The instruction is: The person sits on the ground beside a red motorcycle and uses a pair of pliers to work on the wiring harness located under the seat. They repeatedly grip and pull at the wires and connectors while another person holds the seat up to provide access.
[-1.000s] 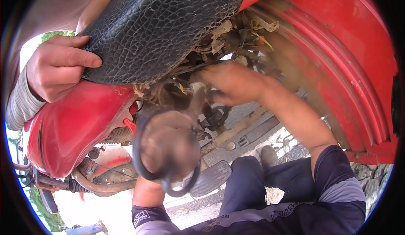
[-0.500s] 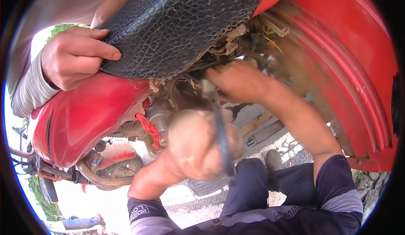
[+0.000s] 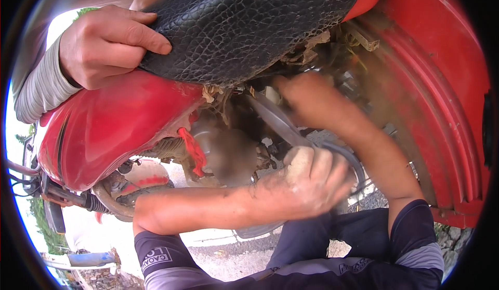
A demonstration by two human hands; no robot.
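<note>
My left hand (image 3: 318,183) is closed in a fist around a dark flexible strip (image 3: 278,118), which runs up toward the space under the seat. A loose curved length of it shows past my fist; motion blurs it, and I cannot tell a hose from a rubber band. Under the seat's lower edge, my right hand (image 3: 306,95) is bent closed beside a pale fitting. Its fingertips are blurred and partly hidden. The black textured seat (image 3: 249,30) is tilted above both hands. At its front end, another person's hand (image 3: 112,45) grips it, thumb and fingers on the edge.
To the left is the red fuel tank (image 3: 119,129) of a motor vehicle, with a red cloth strip (image 3: 193,152) hanging beside the engine (image 3: 223,149). Wires and dry debris (image 3: 312,48) lie under the seat. A red metal body panel (image 3: 442,92) rises at the right.
My left hand has swung right, and the strip now slants down to the right instead of hanging. My right hand stays under the seat. The view has shifted slightly.
</note>
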